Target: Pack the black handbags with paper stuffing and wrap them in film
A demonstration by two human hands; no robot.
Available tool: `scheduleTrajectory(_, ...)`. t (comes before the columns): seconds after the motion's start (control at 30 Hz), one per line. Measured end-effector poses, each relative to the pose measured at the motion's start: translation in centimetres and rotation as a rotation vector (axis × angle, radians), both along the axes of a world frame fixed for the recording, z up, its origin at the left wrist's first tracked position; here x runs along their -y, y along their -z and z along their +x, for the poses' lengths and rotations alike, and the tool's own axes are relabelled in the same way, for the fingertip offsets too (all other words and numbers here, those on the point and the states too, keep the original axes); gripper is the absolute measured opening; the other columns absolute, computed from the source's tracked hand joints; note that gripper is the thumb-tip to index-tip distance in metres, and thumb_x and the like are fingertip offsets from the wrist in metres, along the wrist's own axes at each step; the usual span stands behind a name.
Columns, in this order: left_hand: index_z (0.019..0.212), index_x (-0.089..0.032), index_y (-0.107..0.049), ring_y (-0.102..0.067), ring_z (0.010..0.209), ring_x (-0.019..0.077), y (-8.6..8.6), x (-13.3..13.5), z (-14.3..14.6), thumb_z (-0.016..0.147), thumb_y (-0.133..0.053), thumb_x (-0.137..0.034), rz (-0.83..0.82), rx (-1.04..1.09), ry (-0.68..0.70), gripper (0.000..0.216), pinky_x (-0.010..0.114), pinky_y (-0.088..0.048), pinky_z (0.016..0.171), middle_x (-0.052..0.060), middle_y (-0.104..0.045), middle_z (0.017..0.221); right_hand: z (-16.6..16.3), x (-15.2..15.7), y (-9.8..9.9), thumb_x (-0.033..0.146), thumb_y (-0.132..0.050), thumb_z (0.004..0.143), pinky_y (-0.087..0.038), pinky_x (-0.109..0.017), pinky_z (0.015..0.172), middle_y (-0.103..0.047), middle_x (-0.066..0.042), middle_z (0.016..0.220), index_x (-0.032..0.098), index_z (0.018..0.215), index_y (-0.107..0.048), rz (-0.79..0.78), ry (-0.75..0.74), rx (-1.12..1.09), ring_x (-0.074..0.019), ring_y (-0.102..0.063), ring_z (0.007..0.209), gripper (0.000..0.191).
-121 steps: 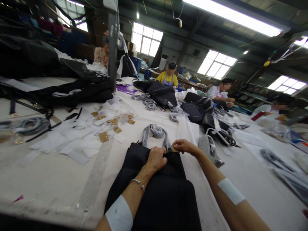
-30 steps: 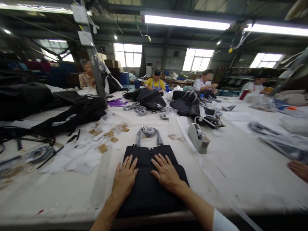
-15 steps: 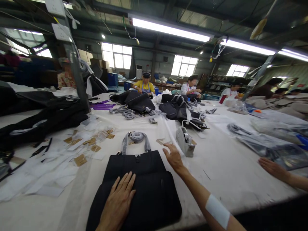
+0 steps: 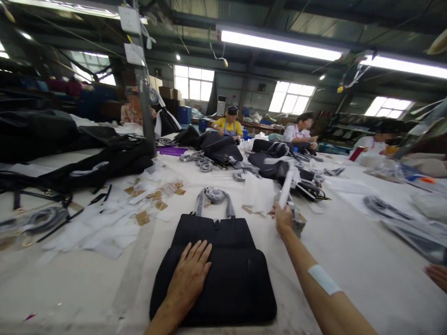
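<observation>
A black handbag [image 4: 226,274] lies flat on the white table [image 4: 349,260] in front of me, its wrapped grey handles [image 4: 213,199] pointing away. My left hand [image 4: 190,277] rests flat on the bag's lower left, fingers stretched out. My right hand [image 4: 282,218] is reached out to the right of the bag and is closed on a thin white sheet [image 4: 285,186], which it lifts off the table. A grey tape dispenser [image 4: 296,218] sits just behind that hand, partly hidden.
White paper slips and brown tags [image 4: 139,204] litter the table left of the bag. Black bags [image 4: 272,163] and wrapped straps [image 4: 202,163] are piled farther back, more black bags [image 4: 87,163] at left. Several people sit at the far side. Another person's hand [image 4: 436,274] shows at the right edge.
My right hand left the bag, reached right toward the dispenser and picked up a white sheet. My left hand stayed flat on the bag. Four seconds ago both hands worked at the bag's top.
</observation>
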State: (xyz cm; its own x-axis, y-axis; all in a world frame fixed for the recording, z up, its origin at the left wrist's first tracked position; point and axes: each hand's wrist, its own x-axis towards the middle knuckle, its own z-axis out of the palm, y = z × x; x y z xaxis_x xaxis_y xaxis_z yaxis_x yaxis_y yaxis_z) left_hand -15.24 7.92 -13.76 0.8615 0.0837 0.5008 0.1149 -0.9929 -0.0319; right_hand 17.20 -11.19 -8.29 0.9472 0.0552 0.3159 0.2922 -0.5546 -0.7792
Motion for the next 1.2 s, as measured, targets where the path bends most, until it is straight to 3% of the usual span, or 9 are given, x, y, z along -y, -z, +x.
scheduleTrajectory(0.1, 0.132, -0.023, -0.049, -0.050, 0.124, 0.0208, -0.6, 0.6, -0.1, 0.093, -0.042, -0.024, -0.073, -0.035, -0.030, 0.040, 0.044, -0.036, 0.108, 0.004, -0.056, 0.134, -2.1, -1.6, -1.6, 0.054, -0.020, 0.092, -0.049, -0.028, 0.047, -0.067, -0.012, 0.097, 0.018, 0.122, -0.049, 0.105, -0.062, -0.004, -0.0163, -0.060, 0.058, 0.055)
scheduleTrajectory(0.17, 0.131, -0.022, -0.049, -0.050, 0.124, 0.0206, -1.0, 0.9, -0.1, 0.094, -0.042, -0.024, -0.124, -0.049, -0.047, 0.038, 0.045, -0.035, 0.110, 0.004, -0.057, 0.132, -4.5, -2.7, -2.1, 0.057, -0.031, 0.091, -0.050, -0.027, 0.053, -0.068, -0.008, 0.097, 0.020, 0.120, -0.054, 0.082, -0.289, 0.002, -0.0157, -0.061, 0.061, 0.053)
scheduleTrajectory(0.3, 0.130, -0.020, -0.050, -0.049, 0.124, 0.0218, -1.5, 1.1, -0.3, 0.093, -0.046, -0.027, -0.174, -0.050, -0.056, 0.037, 0.047, -0.033, 0.111, 0.006, -0.058, 0.130, -10.1, -3.9, -2.2, 0.044, -0.050, 0.088, -0.049, -0.034, 0.082, -0.067, -0.005, 0.103, 0.025, 0.121, -0.061, -0.247, -0.938, 0.073, -0.0203, -0.063, 0.086, 0.039)
scheduleTrajectory(0.37, 0.130, -0.021, -0.049, -0.048, 0.125, 0.0220, -1.8, 1.3, -0.5, 0.093, -0.047, -0.027, -0.186, -0.043, -0.052, 0.038, 0.046, -0.032, 0.110, 0.006, -0.057, 0.130, -11.9, -4.0, -1.9, 0.037, -0.054, 0.087, -0.046, -0.034, 0.088, -0.065, -0.005, 0.107, 0.028, 0.120, -0.063, -0.408, -1.072, 0.061, -0.0212, -0.061, 0.095, 0.035)
scheduleTrajectory(0.57, 0.124, -0.022, -0.053, -0.051, 0.117, 0.0245, -2.6, 1.4, -0.4, 0.089, -0.055, -0.032, -0.222, -0.032, -0.108, 0.037, 0.047, -0.035, 0.105, 0.008, -0.059, 0.124, -12.6, -3.6, -1.5, 0.028, -0.055, 0.084, -0.042, -0.035, 0.093, -0.065, -0.005, 0.104, 0.028, 0.118, -0.065, -0.526, -1.151, -0.033, -0.0223, -0.058, 0.100, 0.035)
scheduleTrajectory(0.77, 0.100, -0.016, -0.061, -0.056, 0.094, 0.0266, -4.1, 1.0, 0.4, 0.083, -0.063, -0.042, -0.235, 0.023, -0.188, 0.030, 0.047, -0.042, 0.091, 0.008, -0.062, 0.094, -12.1, -3.6, -0.8, 0.031, -0.058, 0.080, -0.042, -0.034, 0.093, -0.067, -0.004, 0.108, 0.023, 0.113, -0.066, -0.371, -1.069, -0.249, -0.0219, -0.059, 0.100, 0.035)
scheduleTrajectory(0.93, 0.095, -0.017, -0.058, -0.054, 0.089, 0.0257, -5.1, 1.1, 0.0, 0.083, -0.063, -0.043, -0.245, 0.092, -0.130, 0.028, 0.044, -0.043, 0.086, 0.006, -0.059, 0.089, -12.3, -3.8, -1.3, 0.040, -0.056, 0.081, -0.045, -0.028, 0.073, -0.068, -0.001, 0.081, 0.020, 0.088, -0.070, -0.355, -1.103, -0.440, -0.0174, -0.059, 0.075, 0.025)
scheduleTrajectory(1.07, 0.098, -0.017, -0.056, -0.054, 0.101, 0.0258, -4.6, 0.9, 0.0, 0.083, -0.062, -0.042, -0.251, 0.097, -0.100, 0.029, 0.047, -0.034, 0.101, 0.007, -0.061, 0.101, -12.4, -3.7, -1.9, 0.064, -0.045, 0.084, -0.029, -0.023, 0.048, -0.049, 0.004, 0.054, 0.016, 0.067, -0.061, -0.523, -1.232, -0.653, -0.0091, -0.037, 0.049, 0.053)
scheduleTrajectory(1.2, 0.092, -0.018, -0.057, -0.058, 0.088, 0.0237, -4.1, 0.7, 0.6, 0.086, -0.057, -0.046, -0.263, -0.010, -0.139, 0.029, 0.045, -0.039, 0.092, 0.006, -0.063, 0.087, -12.7, -3.2, -2.1, 0.067, -0.049, 0.081, -0.029, -0.023, 0.048, -0.051, 0.003, 0.056, 0.017, 0.068, -0.063, -0.575, -1.223, -0.564, -0.0099, -0.039, 0.051, 0.053)
